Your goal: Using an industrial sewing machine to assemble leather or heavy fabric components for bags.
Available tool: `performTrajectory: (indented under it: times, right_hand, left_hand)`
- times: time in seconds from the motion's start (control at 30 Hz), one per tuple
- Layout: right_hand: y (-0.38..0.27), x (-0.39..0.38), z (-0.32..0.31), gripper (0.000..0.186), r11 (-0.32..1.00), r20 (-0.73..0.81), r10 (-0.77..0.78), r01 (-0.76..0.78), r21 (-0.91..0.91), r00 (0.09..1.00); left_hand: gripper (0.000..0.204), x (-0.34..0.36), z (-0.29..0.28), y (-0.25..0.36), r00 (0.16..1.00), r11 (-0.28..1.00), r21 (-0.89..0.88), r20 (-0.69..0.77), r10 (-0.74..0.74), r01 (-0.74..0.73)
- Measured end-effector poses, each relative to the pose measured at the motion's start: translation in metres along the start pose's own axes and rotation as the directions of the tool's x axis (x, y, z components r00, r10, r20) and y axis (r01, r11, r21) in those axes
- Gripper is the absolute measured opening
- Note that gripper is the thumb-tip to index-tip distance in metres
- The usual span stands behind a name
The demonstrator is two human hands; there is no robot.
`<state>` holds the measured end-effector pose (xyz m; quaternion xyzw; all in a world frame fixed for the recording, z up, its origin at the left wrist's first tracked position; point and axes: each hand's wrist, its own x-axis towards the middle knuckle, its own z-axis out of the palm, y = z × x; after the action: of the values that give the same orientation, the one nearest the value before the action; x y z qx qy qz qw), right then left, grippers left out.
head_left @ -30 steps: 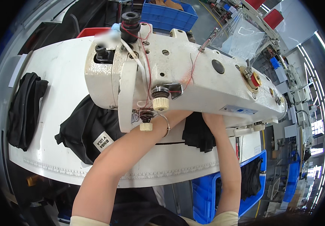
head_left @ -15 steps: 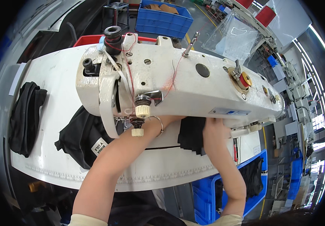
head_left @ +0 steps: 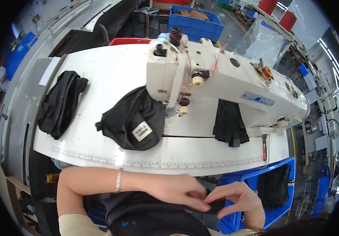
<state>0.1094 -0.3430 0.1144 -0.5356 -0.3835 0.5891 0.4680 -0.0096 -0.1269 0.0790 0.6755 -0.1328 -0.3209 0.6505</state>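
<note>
In front of my body, near the table's front edge, my two hands meet. My left hand (head_left: 179, 192) is curled and slightly blurred, its fingertips against those of my right hand (head_left: 240, 198). My right hand's fingers and thumb curve around a dark patch; what they hold is too hard to make out against the dark apron. Beyond them stands a white sewing machine (head_left: 216, 88) with red thread. A black fabric pouch (head_left: 134, 122) with a white label lies by its needle end. Under its arm lies a stack of black strips (head_left: 230, 128).
At the table's left lies a folded black fabric piece (head_left: 61, 104). Red-handled snips (head_left: 264, 151) rest near the machine's base. A blue crate (head_left: 291, 173) with black pieces stands below the right edge. Another blue crate (head_left: 197, 25) stands behind the white table (head_left: 110, 63).
Both hands have drawn back from under the machine's arm toward my body and come together. The view has shifted, so the whole pouch and the stack of strips now show.
</note>
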Motion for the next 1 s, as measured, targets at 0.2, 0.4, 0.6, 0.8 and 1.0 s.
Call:
performTrajectory:
  times: [0.2, 0.4, 0.6, 0.8, 1.0]
  right_hand:
    - [0.033, 0.044, 0.053, 0.033, 0.991, -0.134, 0.062, -0.044, 0.129, 0.989]
    - [0.056, 0.101, 0.093, 0.046, 0.865, -0.211, -0.382, 0.268, -0.424, 0.900]
    - [0.029, 0.115, 0.103, 0.024, 0.774, -0.405, -0.626, 0.472, -0.421, 0.666]
    - [0.047, 0.124, 0.113, 0.019, 0.659, -0.407, -0.735, 0.428, -0.619, 0.543]
    - [0.064, 0.120, 0.132, 0.015, 0.687, -0.600, -0.689, 0.632, -0.359, 0.407]
  left_hand:
    - [0.017, -0.122, 0.025, -0.011, 0.798, 0.971, -0.165, -0.553, -0.237, 0.174]
    - [0.034, -0.125, 0.053, -0.028, 0.390, 0.929, 0.367, -0.863, 0.321, 0.047]
    - [0.021, -0.106, 0.048, -0.038, 0.312, 0.934, 0.309, -0.883, 0.352, -0.178]
    - [0.020, -0.097, 0.050, -0.055, 0.239, 0.875, 0.141, -0.930, 0.277, -0.464]
    - [0.017, -0.087, 0.069, -0.065, -0.010, 0.740, 0.089, -0.994, 0.111, -0.666]
